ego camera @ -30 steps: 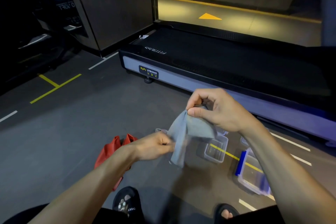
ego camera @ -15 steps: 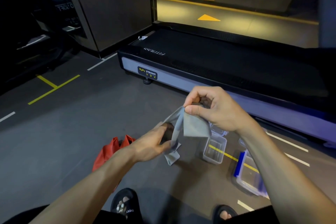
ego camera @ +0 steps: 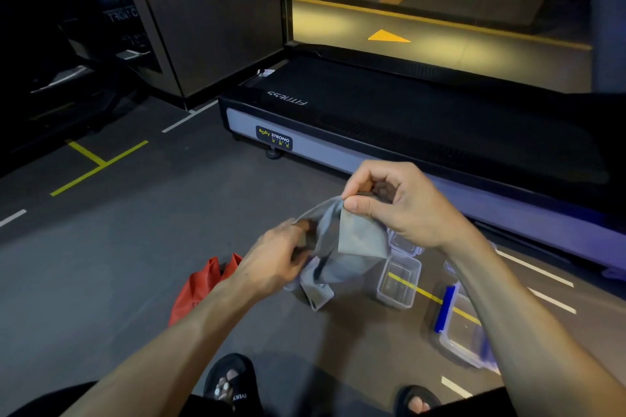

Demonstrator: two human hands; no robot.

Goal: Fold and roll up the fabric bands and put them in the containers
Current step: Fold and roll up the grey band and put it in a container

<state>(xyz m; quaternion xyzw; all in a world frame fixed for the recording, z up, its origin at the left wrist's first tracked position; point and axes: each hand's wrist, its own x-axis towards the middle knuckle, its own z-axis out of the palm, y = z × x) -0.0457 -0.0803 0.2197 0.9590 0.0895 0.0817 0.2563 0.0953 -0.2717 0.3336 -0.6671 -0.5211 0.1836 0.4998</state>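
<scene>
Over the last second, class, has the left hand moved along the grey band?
Yes. The left hand has slid up the grey band toward the right hand, farther from the red fabric.

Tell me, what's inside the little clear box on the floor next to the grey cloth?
The clear box looks empty: through it you see only the floor and a yellow floor line. The grey cloth, held by both hands, hangs beside it and covers nothing inside.

bare floor left; containers and treadmill crowd the right.
</scene>
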